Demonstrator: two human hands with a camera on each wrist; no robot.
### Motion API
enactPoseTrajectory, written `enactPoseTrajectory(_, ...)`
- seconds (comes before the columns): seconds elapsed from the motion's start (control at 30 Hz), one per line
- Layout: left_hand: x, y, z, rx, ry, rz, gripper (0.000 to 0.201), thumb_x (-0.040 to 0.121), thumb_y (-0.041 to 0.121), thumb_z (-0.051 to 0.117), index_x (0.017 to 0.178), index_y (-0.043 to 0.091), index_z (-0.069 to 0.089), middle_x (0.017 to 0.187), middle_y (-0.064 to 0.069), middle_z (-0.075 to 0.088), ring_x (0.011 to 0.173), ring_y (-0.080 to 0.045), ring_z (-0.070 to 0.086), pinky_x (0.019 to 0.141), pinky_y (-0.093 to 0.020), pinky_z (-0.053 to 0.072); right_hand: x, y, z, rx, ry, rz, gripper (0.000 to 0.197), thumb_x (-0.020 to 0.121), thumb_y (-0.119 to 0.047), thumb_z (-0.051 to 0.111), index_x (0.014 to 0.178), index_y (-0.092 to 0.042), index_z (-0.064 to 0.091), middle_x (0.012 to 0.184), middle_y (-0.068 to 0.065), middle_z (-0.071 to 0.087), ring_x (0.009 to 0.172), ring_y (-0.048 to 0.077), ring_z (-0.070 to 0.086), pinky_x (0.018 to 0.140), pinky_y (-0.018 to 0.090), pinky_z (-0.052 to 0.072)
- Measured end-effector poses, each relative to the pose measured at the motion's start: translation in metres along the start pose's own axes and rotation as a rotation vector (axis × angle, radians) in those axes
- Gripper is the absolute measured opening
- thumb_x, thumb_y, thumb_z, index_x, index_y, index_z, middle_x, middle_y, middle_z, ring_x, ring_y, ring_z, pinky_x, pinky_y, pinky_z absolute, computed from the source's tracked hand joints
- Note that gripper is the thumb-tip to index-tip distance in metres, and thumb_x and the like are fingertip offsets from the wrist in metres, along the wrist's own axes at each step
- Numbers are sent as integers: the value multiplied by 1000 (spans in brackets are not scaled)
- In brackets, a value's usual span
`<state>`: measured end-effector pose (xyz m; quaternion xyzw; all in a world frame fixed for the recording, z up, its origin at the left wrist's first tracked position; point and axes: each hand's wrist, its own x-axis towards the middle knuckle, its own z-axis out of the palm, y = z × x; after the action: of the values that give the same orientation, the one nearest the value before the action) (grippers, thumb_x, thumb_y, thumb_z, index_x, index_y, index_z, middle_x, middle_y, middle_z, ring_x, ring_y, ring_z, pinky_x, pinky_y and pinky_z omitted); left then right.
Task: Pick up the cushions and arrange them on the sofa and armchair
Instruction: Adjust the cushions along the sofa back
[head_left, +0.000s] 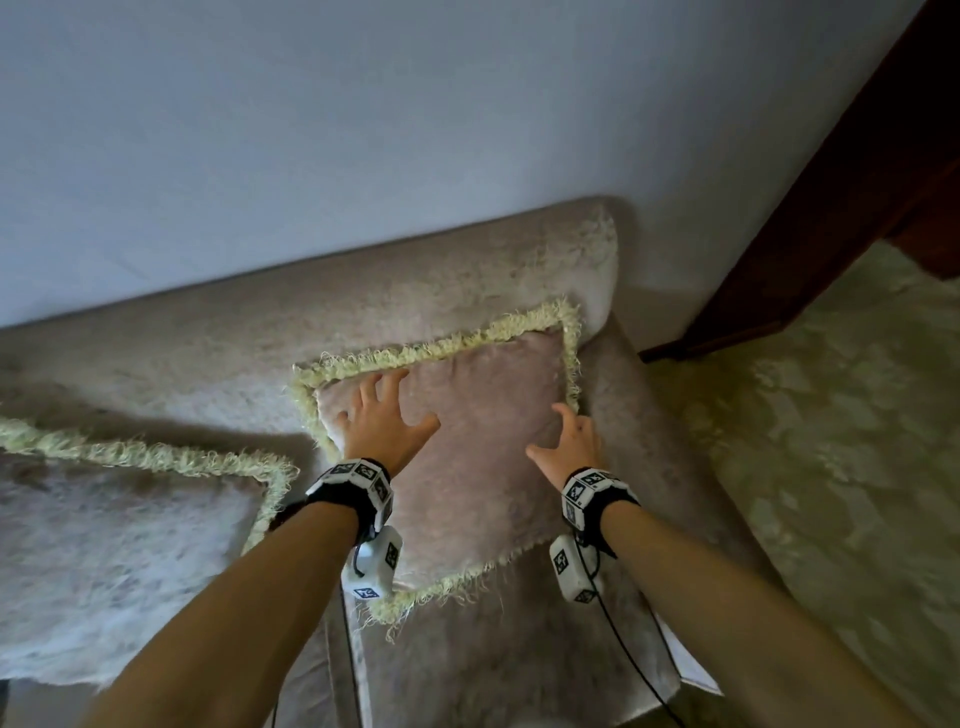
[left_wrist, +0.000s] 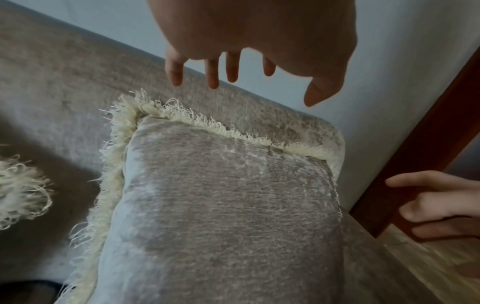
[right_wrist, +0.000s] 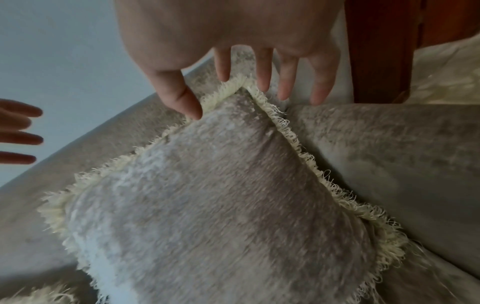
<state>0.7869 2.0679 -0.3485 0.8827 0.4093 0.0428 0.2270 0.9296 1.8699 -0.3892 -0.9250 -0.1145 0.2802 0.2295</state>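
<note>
A beige velvet cushion (head_left: 483, 467) with a cream fringe leans on the backrest of the sofa (head_left: 218, 353), at its right end beside the armrest. My left hand (head_left: 400, 405) lies spread over the cushion's upper left part, fingers straight. My right hand (head_left: 550, 431) is spread at the cushion's right edge. In the left wrist view the left hand (left_wrist: 259, 84) has straight fingers above the cushion (left_wrist: 228, 205). In the right wrist view the right hand (right_wrist: 233, 96) is at the top corner of the cushion (right_wrist: 207, 205), thumb at the fringe. Neither hand grips anything.
A second fringed cushion (head_left: 119, 545) lies on the seat to the left. A pale wall (head_left: 363, 130) rises behind the sofa. Dark wooden furniture (head_left: 841, 197) stands at the right, with a pale patterned rug (head_left: 841, 467) below it.
</note>
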Motion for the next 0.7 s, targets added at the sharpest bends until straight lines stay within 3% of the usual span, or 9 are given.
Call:
enactPoseTrajectory(0.23, 48, 30, 39, 80, -41, -58, 80, 77, 61, 63, 145, 35, 29, 158, -5, 20, 144, -31, 21, 114, -63, 20, 71, 22, -4, -25, -95, 7, 78, 79, -43, 70, 145, -36, 29, 150, 6, 27, 135, 32, 32, 105, 55, 38)
enactPoseTrajectory(0.4, 75, 42, 60, 127, -35, -141, 90, 77, 69, 62, 151, 34, 23, 161, -7, 17, 147, -31, 16, 115, -63, 16, 109, 37, 7, 71, -149, 60, 93, 75, -57, 73, 149, -30, 23, 154, 10, 24, 140, 33, 27, 108, 56, 34)
enactPoseTrajectory(0.57, 95, 41, 80, 230, -85, -100, 98, 72, 81, 56, 151, 35, 20, 161, -6, 17, 148, -30, 14, 113, -65, 18, 135, 48, 16, 150, -201, 111, 115, 68, -67, 75, 155, -22, 15, 156, 14, 22, 143, 36, 25, 113, 53, 29)
enactPoseTrajectory(0.7, 106, 43, 89, 330, -96, -81, 96, 71, 83, 55, 147, 34, 25, 159, -3, 21, 147, -27, 16, 109, -70, 19, 150, 53, 20, 250, -212, 151, 112, 66, -70, 74, 154, -24, 21, 154, 13, 30, 139, 35, 33, 112, 50, 33)
